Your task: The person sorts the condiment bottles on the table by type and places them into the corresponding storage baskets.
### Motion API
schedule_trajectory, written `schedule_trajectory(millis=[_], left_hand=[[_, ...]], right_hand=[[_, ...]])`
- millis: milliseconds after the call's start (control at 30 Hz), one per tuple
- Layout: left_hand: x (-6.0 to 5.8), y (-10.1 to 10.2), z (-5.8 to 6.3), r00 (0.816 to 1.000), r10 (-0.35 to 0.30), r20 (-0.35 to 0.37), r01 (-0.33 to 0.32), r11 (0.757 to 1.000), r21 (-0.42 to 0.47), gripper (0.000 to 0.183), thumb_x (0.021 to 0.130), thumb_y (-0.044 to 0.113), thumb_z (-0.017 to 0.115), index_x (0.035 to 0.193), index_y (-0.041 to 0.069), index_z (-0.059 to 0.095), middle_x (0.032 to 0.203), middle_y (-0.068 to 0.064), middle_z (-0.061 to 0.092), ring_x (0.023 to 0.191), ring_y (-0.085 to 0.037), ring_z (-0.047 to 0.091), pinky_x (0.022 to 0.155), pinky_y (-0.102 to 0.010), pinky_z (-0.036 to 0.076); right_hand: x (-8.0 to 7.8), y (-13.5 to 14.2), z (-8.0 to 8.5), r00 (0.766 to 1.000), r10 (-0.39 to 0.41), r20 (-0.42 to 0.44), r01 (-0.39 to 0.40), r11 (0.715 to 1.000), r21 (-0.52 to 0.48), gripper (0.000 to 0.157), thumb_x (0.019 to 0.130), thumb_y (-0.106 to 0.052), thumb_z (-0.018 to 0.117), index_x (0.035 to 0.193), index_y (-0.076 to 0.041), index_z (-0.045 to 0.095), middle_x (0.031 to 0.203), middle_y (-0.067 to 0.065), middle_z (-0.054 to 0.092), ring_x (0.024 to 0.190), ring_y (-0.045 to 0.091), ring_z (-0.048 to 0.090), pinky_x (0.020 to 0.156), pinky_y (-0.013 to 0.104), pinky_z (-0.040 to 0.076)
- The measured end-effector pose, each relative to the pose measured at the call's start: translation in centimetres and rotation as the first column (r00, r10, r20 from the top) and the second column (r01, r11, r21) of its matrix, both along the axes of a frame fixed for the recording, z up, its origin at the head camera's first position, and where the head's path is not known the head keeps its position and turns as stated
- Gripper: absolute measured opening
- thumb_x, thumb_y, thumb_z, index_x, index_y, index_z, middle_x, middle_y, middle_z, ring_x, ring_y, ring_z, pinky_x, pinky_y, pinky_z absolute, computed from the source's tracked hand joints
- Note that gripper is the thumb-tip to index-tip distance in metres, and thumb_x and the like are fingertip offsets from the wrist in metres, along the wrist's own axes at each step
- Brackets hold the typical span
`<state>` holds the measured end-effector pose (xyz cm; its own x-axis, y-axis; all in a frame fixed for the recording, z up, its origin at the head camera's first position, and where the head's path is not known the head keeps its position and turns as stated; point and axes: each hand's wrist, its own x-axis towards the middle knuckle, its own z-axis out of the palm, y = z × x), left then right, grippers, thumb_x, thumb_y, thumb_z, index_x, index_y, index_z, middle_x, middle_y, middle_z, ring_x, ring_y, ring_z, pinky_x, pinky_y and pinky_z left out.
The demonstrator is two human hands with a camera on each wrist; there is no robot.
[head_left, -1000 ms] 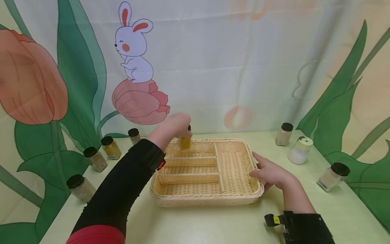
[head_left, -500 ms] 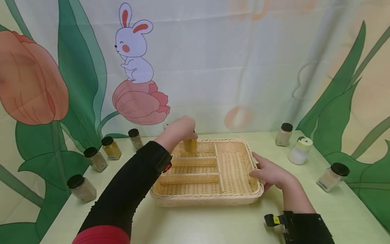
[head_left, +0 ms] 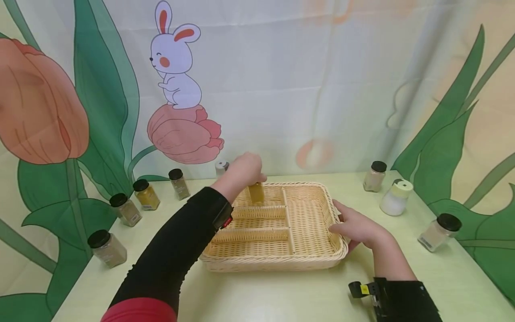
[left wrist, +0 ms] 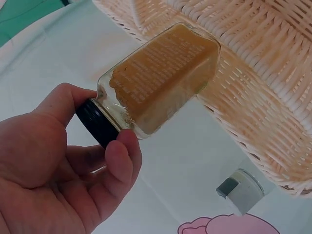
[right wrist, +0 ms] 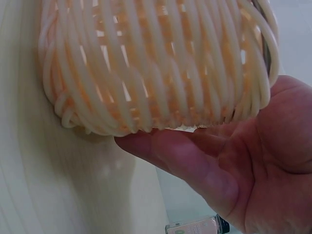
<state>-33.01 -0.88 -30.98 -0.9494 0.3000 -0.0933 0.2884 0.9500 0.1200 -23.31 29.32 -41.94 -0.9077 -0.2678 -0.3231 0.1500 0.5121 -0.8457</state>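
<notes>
My left hand (head_left: 243,171) holds a glass spice jar (head_left: 256,193) of yellow-brown powder over the back left compartment of a wicker basket (head_left: 273,264). In the left wrist view, thumb and fingers pinch the jar's black lid (left wrist: 97,122), and its glass body (left wrist: 163,80) overlaps the woven wall. The basket has three narrow compartments on the left and one long one on the right. My right hand (head_left: 358,226) grips the basket's right end, thumb over the rim. From the right wrist view, fingers (right wrist: 195,165) reach under the weave (right wrist: 156,63).
Several black-lidded jars stand along the table's left side, one with yellow powder (head_left: 147,197). A grey-topped container (head_left: 221,168) is partly hidden behind my left hand. On the right are a white shaker (head_left: 396,199) with a pale green lid and two black-lidded jars (head_left: 374,177). A printed curtain (head_left: 273,89) hangs behind.
My left hand has carried the spice jar a little to the right and lower along the back compartment. The grey-topped container now shows behind it. My right hand has stayed on the basket.
</notes>
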Motion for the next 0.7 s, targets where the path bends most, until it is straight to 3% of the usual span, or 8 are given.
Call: schedule_trajectory(millis=[433,700], left_hand=[[-0.19,-0.49,-0.18,0.997,-0.071,0.039,0.068,0.995,0.076,0.018,0.104,0.025,0.061,0.096,0.009,0.065,0.088,-0.006,0.065,0.080,-0.021,0.060,0.071,-0.033,0.050],[-0.18,-0.68,-0.31,0.997,-0.070,0.040,0.064,0.990,0.123,0.018,0.097,0.025,0.071,0.088,0.010,0.069,0.083,-0.004,0.067,0.076,-0.021,0.060,0.065,-0.031,0.050]], right_hand=[[0.10,-0.05,0.22,1.000,-0.004,-0.005,0.004,1.000,0.011,0.090,0.096,-0.011,0.062,0.165,-0.018,0.004,0.150,0.038,0.034,0.081,0.031,0.071,0.055,0.051,0.060],[-0.02,-0.05,0.00,1.000,-0.006,0.001,0.006,1.000,0.005,0.091,0.096,-0.011,0.062,0.166,-0.018,0.004,0.149,0.038,0.035,0.080,0.031,0.072,0.055,0.051,0.060]])
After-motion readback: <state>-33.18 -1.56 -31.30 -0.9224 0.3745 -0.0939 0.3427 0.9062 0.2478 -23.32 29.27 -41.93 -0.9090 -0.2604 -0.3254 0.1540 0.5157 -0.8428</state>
